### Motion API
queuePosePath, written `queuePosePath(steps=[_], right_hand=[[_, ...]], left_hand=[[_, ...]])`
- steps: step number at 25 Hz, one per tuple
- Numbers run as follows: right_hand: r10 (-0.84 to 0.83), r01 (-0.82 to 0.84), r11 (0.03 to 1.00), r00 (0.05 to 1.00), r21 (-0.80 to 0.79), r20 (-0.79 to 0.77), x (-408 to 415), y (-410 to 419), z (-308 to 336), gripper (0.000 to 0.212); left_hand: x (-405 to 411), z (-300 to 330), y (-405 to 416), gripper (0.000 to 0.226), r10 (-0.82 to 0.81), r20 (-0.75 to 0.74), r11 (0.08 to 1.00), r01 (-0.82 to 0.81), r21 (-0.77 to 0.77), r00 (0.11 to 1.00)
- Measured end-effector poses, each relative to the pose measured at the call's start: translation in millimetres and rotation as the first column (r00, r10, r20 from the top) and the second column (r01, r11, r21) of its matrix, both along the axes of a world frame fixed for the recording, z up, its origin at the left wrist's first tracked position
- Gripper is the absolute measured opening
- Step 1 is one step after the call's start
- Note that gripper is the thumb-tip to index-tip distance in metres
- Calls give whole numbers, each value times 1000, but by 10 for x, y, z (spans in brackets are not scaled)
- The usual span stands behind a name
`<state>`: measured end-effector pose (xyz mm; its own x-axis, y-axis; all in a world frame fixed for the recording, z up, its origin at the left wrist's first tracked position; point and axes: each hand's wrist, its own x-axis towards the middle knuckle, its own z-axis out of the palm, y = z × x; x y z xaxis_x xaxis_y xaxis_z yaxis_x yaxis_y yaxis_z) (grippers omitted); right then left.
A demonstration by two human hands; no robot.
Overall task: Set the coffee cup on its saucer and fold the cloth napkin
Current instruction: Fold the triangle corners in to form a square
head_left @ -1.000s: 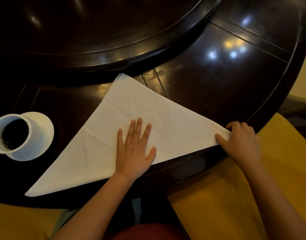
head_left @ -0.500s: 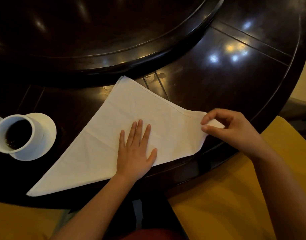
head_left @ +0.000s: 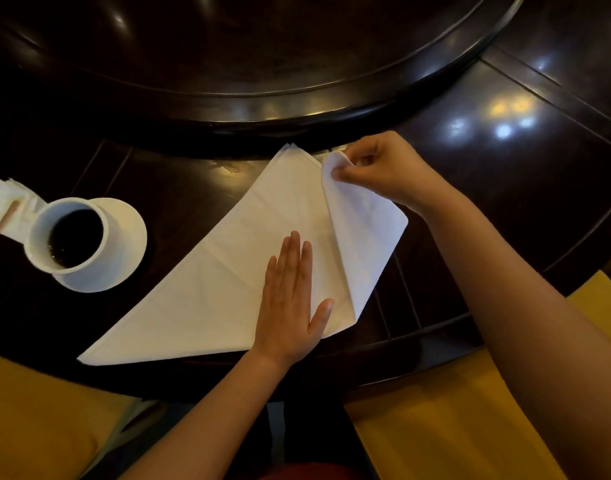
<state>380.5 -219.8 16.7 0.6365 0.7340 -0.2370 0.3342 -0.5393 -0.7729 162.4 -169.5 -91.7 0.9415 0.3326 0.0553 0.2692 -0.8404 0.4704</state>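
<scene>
Napkin (head_left: 248, 268) flat on dark table (head_left: 504, 188), beside cup (head_left: 72, 237) already on saucer (head_left: 130, 233); pinned by flat left hand (head_left: 290, 303), right corner pinched in right hand (head_left: 376, 168) near apex. Risk: skewed crease if corner lands off apex or cloth slides under palm

Matt white cloth napkin (head_left: 248, 271), lower centre; glossy dark wooden table (head_left: 487, 161); smooth glazed white cup (head_left: 68, 237) and saucer (head_left: 130, 237), left.
</scene>
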Motion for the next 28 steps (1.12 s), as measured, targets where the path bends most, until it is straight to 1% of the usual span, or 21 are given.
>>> queuePosePath(steps=[3,5,8,15,16,17,18,19,20,21,22,23,24,25,28], right_hand=[[-27,26,999,999,-34,-32,92,309,-232,12],[-72,71,996,997,-49,-20,134,462,-352,14],[-132,133,987,991,-89,13,176,605,-513,15],[-166,198,969,964,-148,206,161,695,-682,14],[-159,202,968,953,-146,259,142,674,-685,14],[-131,192,972,920,-133,370,97,629,-689,16],[-77,148,984,851,-97,519,26,554,-695,20],[13,42,997,767,-69,641,-71,460,-712,26],[138,-119,990,693,-76,707,-169,359,-738,32],[308,-295,944,635,-146,709,-243,259,-779,38],[469,-421,874,600,-242,648,-288,176,-827,43],[578,-483,813,599,-326,555,-300,114,-883,46],[625,-495,781,616,-381,480,-281,86,-944,49],[625,-476,779,634,-408,456,-237,92,-993,51],[568,-378,818,650,-434,504,-135,259,-1081,57]], left_hand=[[11,3,5,70,-30,4,999,30,33,1000],[21,-1,0,72,-42,-22,996,43,81,999],[33,-16,0,67,-63,-79,984,75,159,995],[59,-73,-1,64,-74,-226,960,131,247,971],[62,-75,-3,64,-73,-235,958,133,254,969],[69,-75,-5,64,-70,-241,956,134,261,968],[75,-74,-3,63,-68,-243,956,133,262,968],[79,-71,-1,63,-65,-243,957,129,258,968],[82,-66,-1,63,-65,-242,958,128,256,968],[86,-60,-1,63,-66,-244,955,132,264,968],[93,-54,-1,63,-70,-249,950,140,278,966],[100,-47,-1,65,-74,-259,945,151,291,963],[105,-41,-1,67,-75,-270,941,158,300,960],[111,-37,-4,69,-72,-279,939,160,306,958],[96,-23,-26,69,-70,-298,944,160,290,952]])
